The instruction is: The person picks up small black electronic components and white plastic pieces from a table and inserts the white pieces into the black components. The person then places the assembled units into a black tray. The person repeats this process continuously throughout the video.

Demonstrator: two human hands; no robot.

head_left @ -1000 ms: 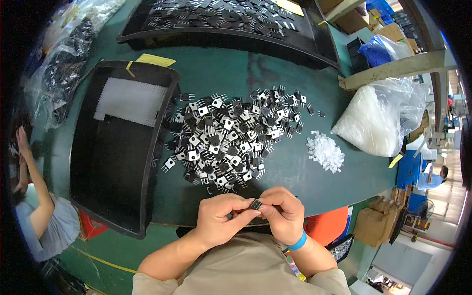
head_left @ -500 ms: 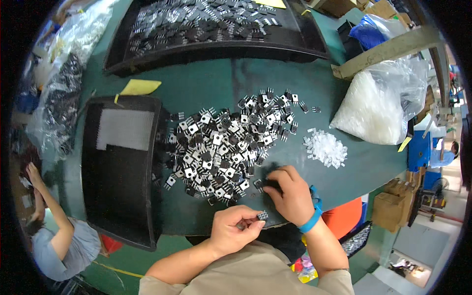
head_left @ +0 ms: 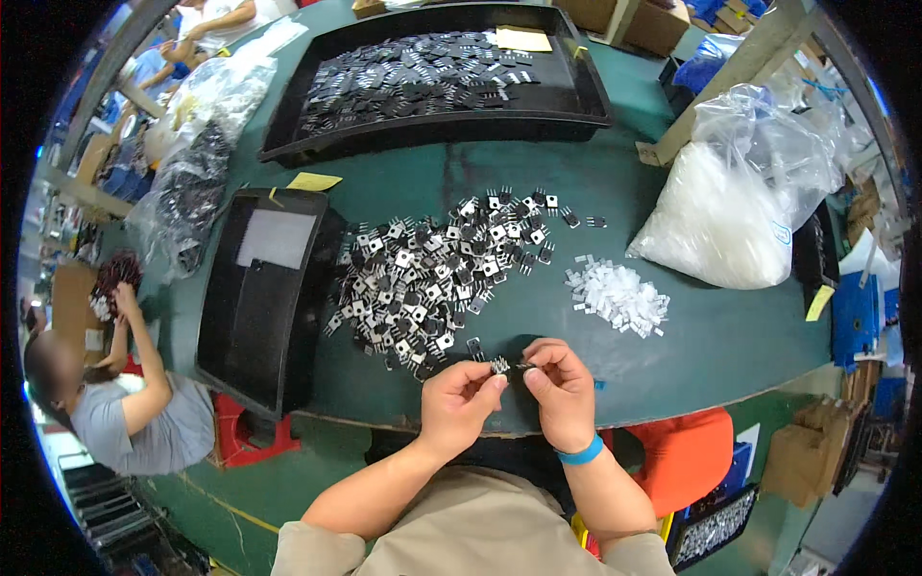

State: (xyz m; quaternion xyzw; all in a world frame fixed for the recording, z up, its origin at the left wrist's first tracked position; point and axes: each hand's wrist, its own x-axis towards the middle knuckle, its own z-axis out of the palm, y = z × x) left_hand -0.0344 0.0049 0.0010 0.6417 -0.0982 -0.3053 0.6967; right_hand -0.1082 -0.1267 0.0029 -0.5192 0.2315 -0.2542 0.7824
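My left hand (head_left: 455, 405) is closed, pinching a small stack of transistors (head_left: 499, 366) with their metal legs showing. Close by on its right, my right hand (head_left: 563, 396) grips a single dark transistor (head_left: 524, 365) between thumb and forefinger, mostly covered by the fingertips. The two hands are nearly together above the table's near edge. Just beyond them spreads a large heap of three-legged transistors (head_left: 423, 278), black on one face and silver on the other. One loose transistor (head_left: 473, 348) lies at the near side of the heap.
Small white plastic pieces (head_left: 619, 296) are piled right of the heap, near a clear bag of white pieces (head_left: 720, 221). A black tray (head_left: 252, 317) stands left; a larger black tray (head_left: 432, 132) with transistors sits at the back. Another person (head_left: 144, 413) works at far left.
My right hand has lifted a transistor from the table by the heap and brought it beside my left hand. My left hand keeps its stack. The head view has shifted.
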